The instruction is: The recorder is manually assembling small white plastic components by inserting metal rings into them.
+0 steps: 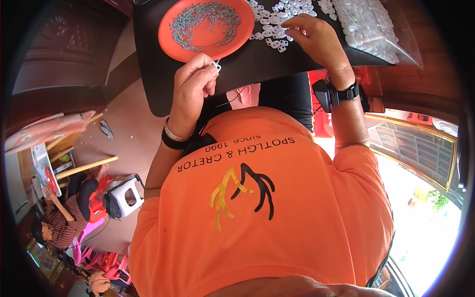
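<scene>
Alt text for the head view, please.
The left hand pinches a small white plastic ring beside a round orange plate of small grey metal pieces, while the right hand reaches into loose white plastic rings on a black board.

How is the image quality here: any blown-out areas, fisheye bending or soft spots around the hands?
Head view: daylight at lower right is blown out to white; the black mat's edge bends with the fisheye and the corners go dark; the left hand pinching a small white piece and the right hand on the pile of white pieces are fairly sharp; the orange plate shows no glare.
</scene>
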`<state>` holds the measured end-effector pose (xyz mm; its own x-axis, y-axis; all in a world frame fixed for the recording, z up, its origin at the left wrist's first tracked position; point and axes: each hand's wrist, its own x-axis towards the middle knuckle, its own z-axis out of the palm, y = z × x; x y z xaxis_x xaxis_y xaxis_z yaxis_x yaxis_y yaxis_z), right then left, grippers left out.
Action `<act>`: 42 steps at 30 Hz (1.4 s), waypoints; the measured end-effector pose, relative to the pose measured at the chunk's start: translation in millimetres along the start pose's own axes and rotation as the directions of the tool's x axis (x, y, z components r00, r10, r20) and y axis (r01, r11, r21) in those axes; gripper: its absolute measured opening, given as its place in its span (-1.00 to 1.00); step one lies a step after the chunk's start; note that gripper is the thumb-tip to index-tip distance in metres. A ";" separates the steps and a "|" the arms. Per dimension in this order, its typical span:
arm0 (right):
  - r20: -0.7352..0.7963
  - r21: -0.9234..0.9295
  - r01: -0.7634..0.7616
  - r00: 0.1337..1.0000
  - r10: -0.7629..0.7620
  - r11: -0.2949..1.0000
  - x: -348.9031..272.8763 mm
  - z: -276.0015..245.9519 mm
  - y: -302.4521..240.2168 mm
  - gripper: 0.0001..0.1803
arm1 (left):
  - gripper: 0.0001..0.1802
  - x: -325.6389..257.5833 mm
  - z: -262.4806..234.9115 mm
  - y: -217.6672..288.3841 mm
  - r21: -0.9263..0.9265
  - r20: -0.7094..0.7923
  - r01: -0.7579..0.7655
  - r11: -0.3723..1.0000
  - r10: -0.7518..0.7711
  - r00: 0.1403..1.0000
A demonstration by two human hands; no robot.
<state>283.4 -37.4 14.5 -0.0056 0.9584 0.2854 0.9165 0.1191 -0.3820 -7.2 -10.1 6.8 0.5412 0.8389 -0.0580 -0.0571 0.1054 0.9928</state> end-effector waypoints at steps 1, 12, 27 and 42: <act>0.000 0.000 -0.001 1.000 0.001 1.000 0.0 2.2 1.5 -0.82 | -0.80 0.2 0.4 -0.3 0.008 0.007 0.006 1.000 -0.006 1.000; -0.079 -0.206 0.162 0.980 -0.182 0.965 8.3 22.4 5.8 -0.85 | -0.81 1.7 3.4 -0.7 0.008 0.017 0.030 1.000 -0.030 0.999; 0.207 0.920 -0.191 0.978 -0.011 0.341 11.2 11.8 -46.7 -0.78 | -0.81 5.7 10.8 11.0 0.004 0.048 -0.049 0.999 0.048 0.998; 0.213 0.939 -0.154 0.963 -0.168 0.308 0.9 37.2 -93.0 -0.77 | -0.81 4.3 7.6 9.0 -0.068 0.062 -0.120 0.990 0.124 0.990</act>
<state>183.3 -37.9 17.6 -0.2444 0.9578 0.1514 -0.0929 0.1323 -0.9868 1.0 -9.6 16.2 0.5813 0.8105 0.0721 -0.1783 0.0404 0.9831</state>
